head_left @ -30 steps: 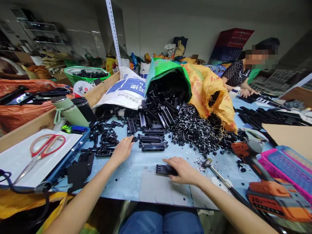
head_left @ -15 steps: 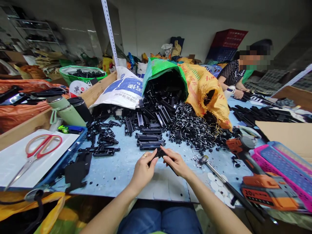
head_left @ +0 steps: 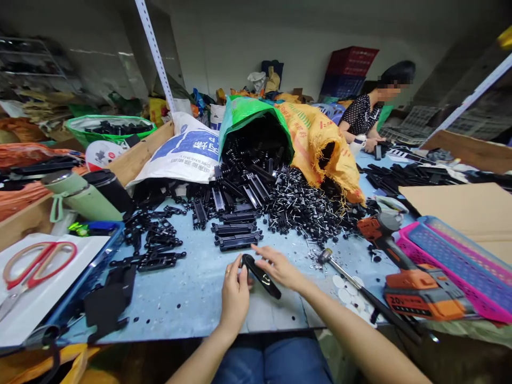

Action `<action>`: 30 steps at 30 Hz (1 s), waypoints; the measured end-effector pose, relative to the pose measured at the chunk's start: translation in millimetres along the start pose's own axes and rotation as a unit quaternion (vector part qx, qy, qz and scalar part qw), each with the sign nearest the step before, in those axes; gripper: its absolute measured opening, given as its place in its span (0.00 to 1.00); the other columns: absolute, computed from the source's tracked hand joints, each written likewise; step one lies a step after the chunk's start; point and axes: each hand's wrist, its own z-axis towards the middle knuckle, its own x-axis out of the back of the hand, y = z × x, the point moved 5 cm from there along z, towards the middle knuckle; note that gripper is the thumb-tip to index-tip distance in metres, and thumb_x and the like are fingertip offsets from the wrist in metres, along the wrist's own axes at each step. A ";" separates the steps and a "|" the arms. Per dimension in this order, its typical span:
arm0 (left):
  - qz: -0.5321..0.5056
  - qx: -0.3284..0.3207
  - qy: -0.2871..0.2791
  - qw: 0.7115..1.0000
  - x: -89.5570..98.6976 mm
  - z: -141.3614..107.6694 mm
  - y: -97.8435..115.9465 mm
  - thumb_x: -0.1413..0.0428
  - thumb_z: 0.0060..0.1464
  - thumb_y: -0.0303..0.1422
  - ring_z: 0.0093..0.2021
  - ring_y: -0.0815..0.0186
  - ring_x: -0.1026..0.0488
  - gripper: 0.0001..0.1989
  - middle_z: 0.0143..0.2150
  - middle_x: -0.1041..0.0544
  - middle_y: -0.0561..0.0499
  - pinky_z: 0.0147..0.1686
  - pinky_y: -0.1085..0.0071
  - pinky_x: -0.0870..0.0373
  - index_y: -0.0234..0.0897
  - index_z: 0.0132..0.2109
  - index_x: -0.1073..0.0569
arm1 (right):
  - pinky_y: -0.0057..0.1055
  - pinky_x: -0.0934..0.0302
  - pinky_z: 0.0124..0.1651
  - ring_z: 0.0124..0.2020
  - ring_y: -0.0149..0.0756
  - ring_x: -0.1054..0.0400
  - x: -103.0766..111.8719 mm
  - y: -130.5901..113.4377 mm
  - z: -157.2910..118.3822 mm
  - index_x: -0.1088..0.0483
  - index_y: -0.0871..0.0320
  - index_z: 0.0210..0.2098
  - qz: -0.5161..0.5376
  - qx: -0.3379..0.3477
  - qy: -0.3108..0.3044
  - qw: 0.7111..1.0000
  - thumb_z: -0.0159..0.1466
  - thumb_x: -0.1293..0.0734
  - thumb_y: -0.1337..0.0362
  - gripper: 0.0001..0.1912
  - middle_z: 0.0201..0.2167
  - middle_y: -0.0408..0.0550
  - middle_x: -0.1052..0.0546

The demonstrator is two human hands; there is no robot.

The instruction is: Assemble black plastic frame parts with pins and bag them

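A long black plastic part (head_left: 264,278) with a glossy face slants down to the right above the table's near side. My left hand (head_left: 235,293) pinches its upper end between thumb and fingers. Beside it, my right hand (head_left: 282,271) has its fingers stretched out and apart, close over the part; whether they touch it I cannot tell. Just beyond the fingertips lie several ribbed black bars (head_left: 239,241) in a stacked row. Past those, a heap of black-headed screws (head_left: 308,208) spreads across the table, and more black parts spill from a green sack (head_left: 256,106).
At right lie a hammer (head_left: 352,282), a cordless drill (head_left: 424,296) and a pink basket (head_left: 416,250). Scissors (head_left: 40,266) rest on white paper at left, near green and black cups (head_left: 86,194). A co-worker (head_left: 362,120) handles black parts at the far right.
My right hand has loosened its hold and its fingers have spread. The black part has turned to show its long face, still in my left hand. The view has shifted to the right.
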 end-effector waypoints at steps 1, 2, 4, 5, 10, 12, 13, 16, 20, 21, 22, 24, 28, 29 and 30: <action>0.068 -0.030 -0.012 0.997 -1.9 -0.6 -1.0 0.56 0.58 0.31 0.45 0.59 0.31 0.23 0.52 0.37 0.41 0.41 0.60 0.30 0.40 0.61 0.44 | 0.32 0.38 0.44 0.40 0.33 0.34 20.7 13.5 7.2 0.39 0.51 0.56 -0.063 -0.021 0.022 0.998 0.65 0.43 0.55 0.21 0.43 0.48 0.30; 0.138 -0.077 -0.042 0.987 -5.5 0.0 0.9 0.54 0.56 0.28 0.53 0.54 0.37 0.25 0.55 0.39 0.41 0.49 0.54 0.36 0.41 0.61 0.44 | 0.31 0.38 0.43 0.41 0.33 0.34 47.0 28.4 15.2 0.36 0.52 0.54 -0.121 -0.052 0.066 0.989 0.65 0.43 0.55 0.20 0.43 0.49 0.29; 0.243 -0.188 -0.148 0.940 -18.2 2.9 8.2 0.52 0.52 0.24 0.61 0.51 0.49 0.28 0.58 0.41 0.43 0.56 0.46 0.50 0.44 0.60 0.42 | 0.31 0.40 0.47 0.44 0.34 0.36 110.2 58.4 30.0 0.33 0.52 0.49 -0.275 -0.145 0.189 0.931 0.64 0.42 0.56 0.17 0.44 0.47 0.29; 0.273 -0.233 -0.210 0.910 -24.8 4.4 12.0 0.52 0.51 0.22 0.61 0.52 0.49 0.28 0.57 0.39 0.45 0.57 0.45 0.55 0.46 0.58 0.40 | 0.34 0.43 0.50 0.47 0.37 0.37 140.1 72.0 37.2 0.33 0.54 0.49 -0.304 -0.177 0.230 0.907 0.65 0.43 0.57 0.17 0.46 0.51 0.30; 0.362 -0.274 -0.299 0.839 -34.4 17.0 33.6 0.59 0.52 0.17 0.49 0.61 0.35 0.25 0.45 0.29 0.46 0.56 0.50 0.51 0.42 0.52 0.33 | 0.53 0.48 0.48 0.52 0.56 0.44 252.5 129.8 55.5 0.42 0.68 0.55 -0.356 -0.317 0.344 0.809 0.65 0.45 0.59 0.24 0.50 0.71 0.38; 0.382 -0.261 -0.298 0.835 -32.9 15.8 41.1 0.59 0.49 0.16 0.49 0.59 0.35 0.27 0.48 0.30 0.44 0.54 0.52 0.46 0.41 0.53 0.33 | 0.52 0.47 0.46 0.49 0.56 0.40 272.6 148.7 56.0 0.39 0.69 0.53 -0.355 -0.356 0.346 0.793 0.63 0.44 0.60 0.23 0.46 0.71 0.35; 0.390 -0.252 -0.305 0.832 -31.9 13.9 42.9 0.59 0.48 0.16 0.50 0.58 0.36 0.28 0.51 0.32 0.43 0.52 0.52 0.44 0.41 0.53 0.33 | 0.49 0.46 0.46 0.47 0.54 0.38 277.7 157.1 56.0 0.37 0.68 0.51 -0.353 -0.366 0.338 0.792 0.63 0.43 0.61 0.21 0.44 0.69 0.32; 0.413 -0.208 -0.339 0.819 -26.9 8.6 41.5 0.58 0.48 0.17 0.50 0.54 0.35 0.28 0.57 0.36 0.42 0.46 0.53 0.40 0.40 0.54 0.34 | 0.41 0.45 0.47 0.45 0.47 0.36 282.1 175.0 52.7 0.31 0.64 0.46 -0.362 -0.374 0.315 0.794 0.62 0.43 0.63 0.17 0.42 0.62 0.30; 0.414 -0.197 -0.369 0.808 -21.4 3.2 41.8 0.51 0.51 0.26 0.50 0.51 0.35 0.25 0.55 0.34 0.39 0.47 0.52 0.41 0.36 0.57 0.38 | 0.38 0.47 0.50 0.49 0.45 0.39 283.9 184.1 44.3 0.33 0.60 0.49 -0.394 -0.368 0.293 0.790 0.64 0.46 0.61 0.19 0.47 0.60 0.32; 0.415 -0.197 -0.372 0.807 -21.7 1.8 42.5 0.48 0.51 0.29 0.49 0.51 0.35 0.25 0.55 0.34 0.38 0.46 0.52 0.40 0.36 0.58 0.39 | 0.38 0.47 0.50 0.49 0.45 0.39 285.5 185.3 43.7 0.34 0.60 0.51 -0.398 -0.370 0.287 0.789 0.64 0.45 0.60 0.20 0.47 0.60 0.32; 0.419 -0.194 -0.373 0.805 -22.7 0.5 42.7 0.47 0.51 0.31 0.48 0.50 0.34 0.26 0.54 0.34 0.38 0.45 0.53 0.39 0.36 0.58 0.39 | 0.37 0.46 0.50 0.49 0.45 0.38 287.7 186.3 44.2 0.35 0.61 0.51 -0.399 -0.373 0.281 0.789 0.63 0.45 0.60 0.20 0.46 0.60 0.31; 0.435 -0.190 -0.366 0.801 -26.9 -1.1 42.3 0.48 0.53 0.30 0.45 0.52 0.33 0.23 0.51 0.31 0.39 0.42 0.56 0.38 0.38 0.57 0.37 | 0.38 0.46 0.49 0.48 0.45 0.37 292.3 188.1 49.3 0.34 0.64 0.50 -0.397 -0.380 0.275 0.789 0.63 0.43 0.59 0.20 0.44 0.62 0.30; 0.446 -0.221 -0.326 0.804 -38.7 0.7 40.8 0.53 0.56 0.23 0.43 0.55 0.34 0.14 0.40 0.28 0.44 0.39 0.61 0.38 0.38 0.46 0.29 | 0.36 0.43 0.46 0.45 0.44 0.35 295.2 189.5 69.4 0.31 0.65 0.45 -0.378 -0.381 0.268 0.800 0.60 0.40 0.60 0.18 0.41 0.62 0.28; 0.441 -0.226 -0.323 0.806 -41.1 1.5 39.6 0.54 0.57 0.24 0.42 0.56 0.34 0.13 0.39 0.28 0.45 0.38 0.61 0.38 0.37 0.45 0.28 | 0.36 0.43 0.46 0.44 0.44 0.34 294.7 188.8 73.6 0.30 0.65 0.43 -0.373 -0.380 0.267 0.804 0.59 0.39 0.61 0.17 0.41 0.62 0.27; 0.438 -0.226 -0.323 0.808 -42.7 2.2 37.8 0.54 0.57 0.24 0.42 0.57 0.34 0.13 0.38 0.28 0.45 0.38 0.62 0.38 0.37 0.44 0.28 | 0.35 0.43 0.46 0.44 0.43 0.34 294.5 187.4 76.3 0.29 0.65 0.42 -0.369 -0.377 0.268 0.806 0.58 0.38 0.61 0.16 0.40 0.61 0.27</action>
